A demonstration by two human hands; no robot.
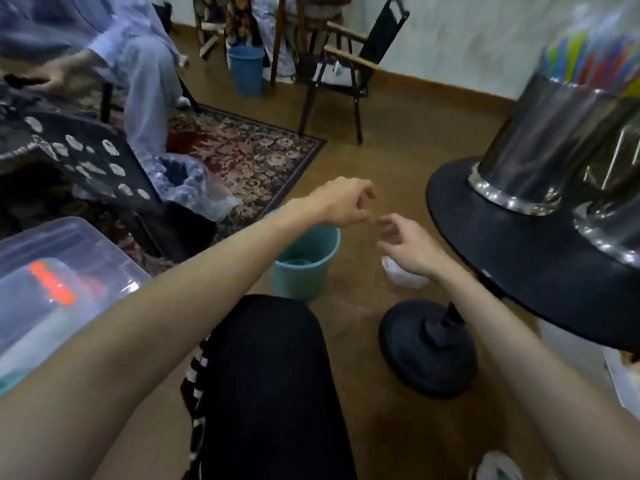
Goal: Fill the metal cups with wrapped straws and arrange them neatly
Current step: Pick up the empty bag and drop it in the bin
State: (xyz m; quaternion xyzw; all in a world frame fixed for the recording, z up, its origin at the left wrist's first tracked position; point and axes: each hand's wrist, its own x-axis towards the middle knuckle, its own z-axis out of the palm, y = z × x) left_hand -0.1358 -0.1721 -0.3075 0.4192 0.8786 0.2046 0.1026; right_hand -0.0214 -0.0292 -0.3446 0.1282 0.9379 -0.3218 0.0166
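While both bare arms reach out over the brown floor, the left hand (341, 202) hangs with its fingers loosely curled and nothing visible in them, and the right hand (405, 245) faces it from just beside, fingers relaxed and spread, also holding nothing that can be made out; the frame is blurred, so any small scrap between the fingertips cannot be told. Beneath the hands stands a teal waste bin (304, 263) on the floor, and a crumpled white wrapper (403, 273) lies on the floor near the right wrist. At the right, on a round black table (519, 258), stand two metal cups (540, 143), the farther one filled with coloured straws (588, 60) that rise upright from its mouth; the nearer cup is cut off by the frame edge. The table's black round base (427, 351) rests on the floor below it. A black-clad knee (273, 375) fills the lower middle, and a clear plastic storage box (59, 278) sits at the left. Farther back lie a patterned rug (249, 150), a blue bin (246, 71) and a black folding chair (346, 64), while another seated person in pale clothes (138, 57) occupies the upper left corner
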